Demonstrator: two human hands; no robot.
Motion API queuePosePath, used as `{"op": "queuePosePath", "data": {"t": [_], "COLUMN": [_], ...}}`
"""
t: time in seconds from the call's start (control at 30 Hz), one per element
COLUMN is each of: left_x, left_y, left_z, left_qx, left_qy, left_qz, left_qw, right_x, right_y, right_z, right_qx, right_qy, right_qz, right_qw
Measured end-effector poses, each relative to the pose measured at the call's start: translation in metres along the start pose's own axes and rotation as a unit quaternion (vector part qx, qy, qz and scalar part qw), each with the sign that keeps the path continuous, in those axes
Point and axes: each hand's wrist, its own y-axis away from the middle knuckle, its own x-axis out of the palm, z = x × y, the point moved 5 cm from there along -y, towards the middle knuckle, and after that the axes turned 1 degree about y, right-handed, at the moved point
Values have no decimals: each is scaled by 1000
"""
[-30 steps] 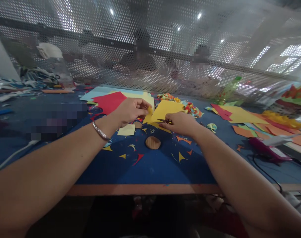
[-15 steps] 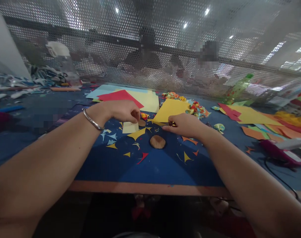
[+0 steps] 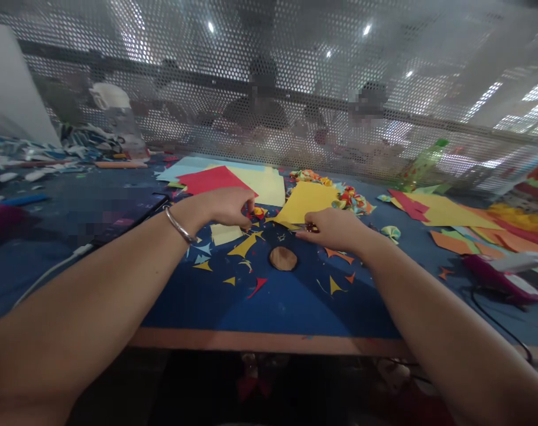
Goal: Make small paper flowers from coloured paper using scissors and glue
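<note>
My right hand (image 3: 333, 228) is closed on what look like scissors (image 3: 298, 227), their thin blades pointing left beside the edge of a yellow paper sheet (image 3: 308, 201). My left hand (image 3: 231, 207) has its fingers curled in a pinch; whatever lies in them is hidden. Just below it rests a pale yellow paper piece (image 3: 225, 235). Near the fingertips sits a small red and yellow bit (image 3: 259, 212). A round wooden disc (image 3: 283, 258) lies on the blue table between my forearms. Pointed paper scraps (image 3: 243, 245) are scattered around it.
Behind are red paper (image 3: 218, 179), pale sheets (image 3: 269, 183) and folded colourful paper pieces (image 3: 353, 198). A phone (image 3: 131, 219) with a white cable is left, a magenta tool (image 3: 502, 278) with a black cord right. A perforated screen (image 3: 295, 136) stands at the back.
My left hand has moved slightly right and down, and the brown round piece by its fingers is no longer visible. My right hand has stayed nearly in place. The view has shifted slightly.
</note>
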Motion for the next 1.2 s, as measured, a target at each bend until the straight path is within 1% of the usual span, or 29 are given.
{"op": "queuePosePath", "data": {"t": [0.07,0.13,0.17,0.2,0.3,0.37,0.6,0.67,0.73,0.77,0.8,0.83,0.9,0.97,1.03,1.07,1.1,1.13,1.2], "left_x": [-4,-5,-4,-1,10,12,4,-1,-8,-13,-18,-24,-31,-32,-29,-26,-24,-21,-16], "left_y": [-4,-7,-9,-11,-15,-17,-19,-17,-13,-10,-7,-4,2,5,6,5,5,4,4], "left_z": [9,19,23,27,36,39,46,49,49,46,41,33,13,-6,-19,-24,-28,-31,-37], "left_qx": [-6,-23,-33,-43,-75,-95,-140,-151,-145,-131,-103,-61,29,102,152,174,197,217,252], "left_qy": [6,-25,-48,-67,-78,-69,-65,-55,-30,-15,8,27,30,20,18,13,7,0,-14], "left_qz": [-76,-156,-174,-173,-115,-100,-149,-179,-230,-261,-306,-351,-410,-430,-436,-437,-432,-424,-402], "left_qw": [997,987,983,982,988,988,977,971,962,956,946,934,911,897,887,882,880,879,880], "right_x": [0,1,1,1,1,0,-1,-1,-1,-1,-1,0,0,-2,-7,-9,-11,-13,-15], "right_y": [0,0,0,0,1,1,1,2,2,2,2,2,2,1,0,-1,-1,-2,-2], "right_z": [-1,-1,-2,-2,-2,-2,-1,-1,-1,-1,-2,-3,-5,-7,-11,-13,-14,-16,-17], "right_qx": [-1,-4,-5,-5,-3,-3,-3,-4,-6,-7,-8,-9,-13,-15,-16,-14,-13,-12,-14], "right_qy": [5,3,0,-3,-10,-11,-14,-19,-22,-23,-25,-28,-41,-70,-142,-208,-288,-375,-522], "right_qz": [1,2,3,4,12,15,12,9,6,4,2,1,-7,-30,-69,-89,-108,-123,-147], "right_qw": [1000,1000,1000,1000,1000,1000,1000,1000,1000,1000,1000,1000,999,997,987,974,951,919,840]}}
